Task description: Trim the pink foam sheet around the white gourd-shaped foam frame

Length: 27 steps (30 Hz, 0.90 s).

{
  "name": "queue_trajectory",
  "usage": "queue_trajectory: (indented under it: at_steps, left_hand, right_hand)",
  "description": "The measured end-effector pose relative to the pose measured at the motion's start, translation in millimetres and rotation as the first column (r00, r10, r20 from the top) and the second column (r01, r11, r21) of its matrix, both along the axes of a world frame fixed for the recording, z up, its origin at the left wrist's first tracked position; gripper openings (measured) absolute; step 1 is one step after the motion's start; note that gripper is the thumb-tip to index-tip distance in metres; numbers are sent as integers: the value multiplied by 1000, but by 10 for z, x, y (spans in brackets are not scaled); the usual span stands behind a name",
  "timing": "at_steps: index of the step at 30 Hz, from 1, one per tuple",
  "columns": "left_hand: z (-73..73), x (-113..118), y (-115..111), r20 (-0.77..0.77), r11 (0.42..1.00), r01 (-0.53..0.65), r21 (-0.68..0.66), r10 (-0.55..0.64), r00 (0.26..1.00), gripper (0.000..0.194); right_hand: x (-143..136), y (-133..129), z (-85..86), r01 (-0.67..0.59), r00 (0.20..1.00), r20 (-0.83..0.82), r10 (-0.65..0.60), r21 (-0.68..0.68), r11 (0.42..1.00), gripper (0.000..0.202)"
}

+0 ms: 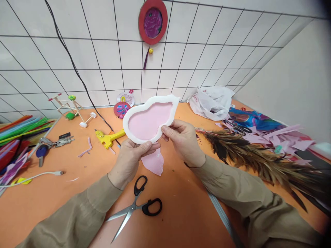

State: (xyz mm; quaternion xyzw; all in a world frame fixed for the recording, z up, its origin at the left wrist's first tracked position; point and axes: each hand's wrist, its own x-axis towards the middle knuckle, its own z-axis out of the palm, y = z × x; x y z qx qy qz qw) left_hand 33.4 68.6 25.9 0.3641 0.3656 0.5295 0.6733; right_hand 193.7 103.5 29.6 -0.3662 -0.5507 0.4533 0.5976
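Observation:
Between both hands a pink gourd-shaped piece with a raised white foam rim [150,122] is held up above the table, its face turned toward me. My left hand [131,156] pinches its lower left edge, thumb in front. Closed on the lower right edge is my right hand [183,137], thumb also in front. Below the piece, a pink scrap [153,162] lies on the table, partly covered from view by the left hand. Nearer to me rest black-handled scissors [133,207] with their blades spread. A yellow glue gun [108,138] lies left of the hands.
On the orange table [181,213], a feather duster [248,155] and pink scraps [276,137] occupy the right. A white plastic bag [212,101] sits at the back. Keys [58,142], a cable [38,175] and a stick model [73,106] are on the left.

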Motion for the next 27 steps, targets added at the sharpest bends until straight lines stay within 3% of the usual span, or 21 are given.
queue_trajectory:
  at_steps: [13, 27]
  left_hand:
    - [45, -191, 209, -78, 983, 122, 136, -112, 991, 37]
    - [119, -207, 183, -106, 991, 112, 73, -104, 989, 30]
  right_hand:
    - [110, 59, 118, -10, 999, 30, 11, -28, 1000, 20]
    - [130, 86, 136, -24, 998, 56, 25, -22, 999, 20]
